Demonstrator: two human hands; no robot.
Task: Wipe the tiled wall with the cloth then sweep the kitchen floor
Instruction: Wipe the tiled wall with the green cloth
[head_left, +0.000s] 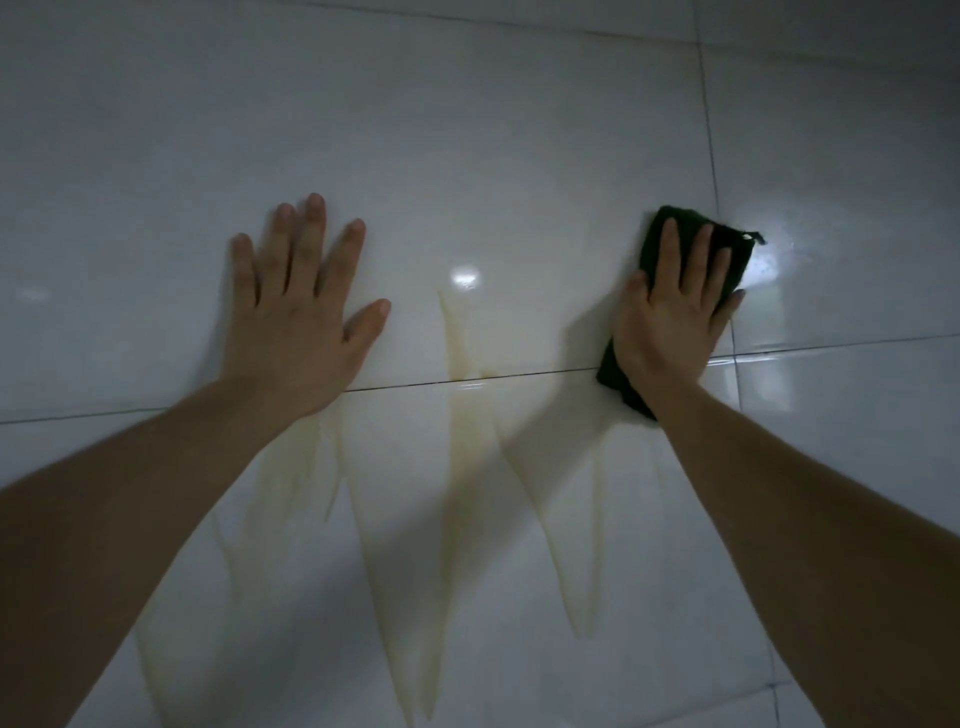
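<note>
The glossy white tiled wall (467, 130) fills the view. My right hand (670, 322) presses a dark green cloth (732, 260) flat against the wall, fingers spread over it, beside a vertical grout line. The cloth's lower end sticks out under my wrist. My left hand (301, 312) lies flat on the wall with fingers apart and holds nothing. Pale yellowish streaks (462, 431) run down the tiles between and below my hands.
A horizontal grout line (467, 379) crosses the wall just under both hands. A vertical grout line (711, 156) runs up at the right of the cloth. A wet, shiny patch (779, 260) glints to the right of the cloth.
</note>
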